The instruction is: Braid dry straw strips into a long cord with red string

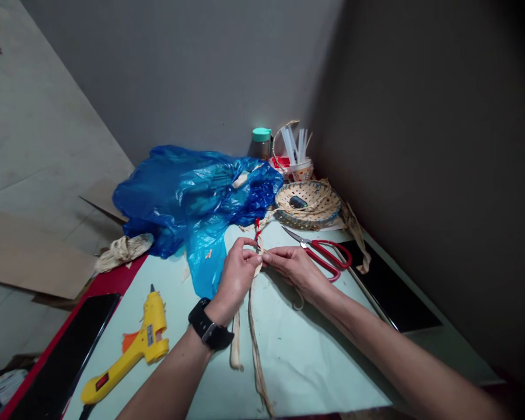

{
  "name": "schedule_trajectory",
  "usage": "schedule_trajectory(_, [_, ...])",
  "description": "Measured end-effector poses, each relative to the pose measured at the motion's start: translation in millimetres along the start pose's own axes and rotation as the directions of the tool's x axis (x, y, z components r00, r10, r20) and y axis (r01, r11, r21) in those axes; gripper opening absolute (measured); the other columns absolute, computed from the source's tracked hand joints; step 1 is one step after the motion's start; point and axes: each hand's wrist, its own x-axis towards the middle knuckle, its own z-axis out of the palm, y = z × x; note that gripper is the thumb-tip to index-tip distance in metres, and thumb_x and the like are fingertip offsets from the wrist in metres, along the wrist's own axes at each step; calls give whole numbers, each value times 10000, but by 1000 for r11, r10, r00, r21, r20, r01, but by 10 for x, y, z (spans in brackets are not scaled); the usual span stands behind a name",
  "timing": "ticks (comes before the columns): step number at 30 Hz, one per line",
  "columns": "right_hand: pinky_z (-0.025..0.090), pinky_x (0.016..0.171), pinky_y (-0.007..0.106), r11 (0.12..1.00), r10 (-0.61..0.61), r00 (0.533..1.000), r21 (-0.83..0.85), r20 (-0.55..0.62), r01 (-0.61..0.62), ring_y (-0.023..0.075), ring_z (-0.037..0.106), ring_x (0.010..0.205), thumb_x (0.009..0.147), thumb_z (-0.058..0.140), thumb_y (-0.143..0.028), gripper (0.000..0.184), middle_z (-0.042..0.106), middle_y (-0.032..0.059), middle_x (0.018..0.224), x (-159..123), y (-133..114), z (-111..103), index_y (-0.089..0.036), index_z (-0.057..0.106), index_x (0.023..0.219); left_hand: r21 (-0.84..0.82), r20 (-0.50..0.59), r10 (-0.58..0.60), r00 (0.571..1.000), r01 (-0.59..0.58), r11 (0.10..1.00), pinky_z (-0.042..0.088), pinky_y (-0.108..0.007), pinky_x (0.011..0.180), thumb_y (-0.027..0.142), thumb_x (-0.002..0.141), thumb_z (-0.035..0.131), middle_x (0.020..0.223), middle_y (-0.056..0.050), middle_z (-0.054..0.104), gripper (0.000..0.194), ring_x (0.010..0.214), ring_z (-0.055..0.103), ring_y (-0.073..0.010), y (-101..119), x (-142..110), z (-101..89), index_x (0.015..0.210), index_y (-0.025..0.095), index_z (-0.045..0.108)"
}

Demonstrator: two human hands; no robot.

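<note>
My left hand [238, 271], with a black watch at the wrist, pinches a braid of pale dried plant fibre near the middle of the table. Right beside it, my right hand [295, 269] grips the same braid between thumb and fingers. A red tie [257, 224] shows at the braid's far end. Long loose fibre strands [254, 350] hang from the hands toward the table's near edge. Just beyond my right hand lie red-handled scissors [326, 254], blades pointing away to the left. The exact crossing of the strands is hidden by my fingers.
A yellow glue gun [151, 332] lies at left. Behind are a crumpled blue plastic bag [170, 186], a woven basket [284, 204], a cup [301, 171] of translucent sticks and a teal-lidded jar [261, 135]. A fibre bundle [125, 252] rests at the left edge. Walls bound the back and right.
</note>
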Motion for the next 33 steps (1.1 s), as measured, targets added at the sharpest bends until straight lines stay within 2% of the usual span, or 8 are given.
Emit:
schedule_trajectory(5, [148,420,225,998,-27,998,-58,-65,23,60,254,436,734,604,-412,308,378,-58,474,48,11,-4,-110,657,700,288,26,132,991,-134,948,399,-245,657,136,786,495,718,9,641,218,702,591,-147,53,-40,-20,992,204,506])
schedule_trajectory(12, [223,447,215,960,-133,981,-264,-145,91,86,344,476,743,545,-373,265,466,-28,515,56,75,19,-141,597,624,604,60,171,983,-172,778,385,-271,685,121,827,452,760,-37,681,261,752,618,-181,175,-106,7,1068,178,533])
schedule_trajectory(18, [287,477,205,913,-228,963,-376,-146,159,96,439,489,783,501,-273,201,575,-9,554,-8,31,-17,-158,596,649,799,115,154,981,-184,573,343,-276,599,226,873,455,734,-45,688,185,681,616,-188,364,-217,-35,789,197,617])
schedule_trajectory(23, [318,511,213,947,-197,978,-272,-69,171,116,495,546,800,503,-278,235,591,7,579,14,64,-66,-147,621,645,879,143,213,967,-223,422,369,-288,607,190,900,408,803,-56,684,211,716,628,-198,336,-445,137,887,183,618])
schedule_trajectory(26, [294,485,212,985,-117,993,-127,-17,114,102,446,524,798,528,-308,255,564,4,574,3,31,-75,-128,638,655,901,243,260,935,-317,296,413,-296,660,95,882,382,857,-75,668,247,783,624,-206,219,-535,257,978,149,603])
schedule_trajectory(29, [351,534,211,998,-46,996,37,77,44,113,499,591,803,544,-316,252,624,37,675,-28,-35,-77,-111,676,737,926,274,268,924,-328,185,431,-311,681,20,837,383,901,-113,655,317,822,615,-230,125,-567,326,1059,112,589])
schedule_trajectory(31, [375,568,214,997,-21,994,71,107,13,119,524,619,785,580,-315,230,640,43,701,-41,-73,-81,-113,681,737,933,281,257,925,-326,153,430,-324,673,-1,817,377,894,-139,648,354,819,611,-247,108,-568,339,1086,89,589])
schedule_trajectory(33, [378,578,217,998,-15,995,69,100,8,118,526,611,755,619,-318,214,637,36,684,-41,-92,-90,-115,678,717,914,296,244,924,-348,208,422,-339,657,61,843,400,880,-148,650,309,799,608,-259,134,-546,312,1072,88,606])
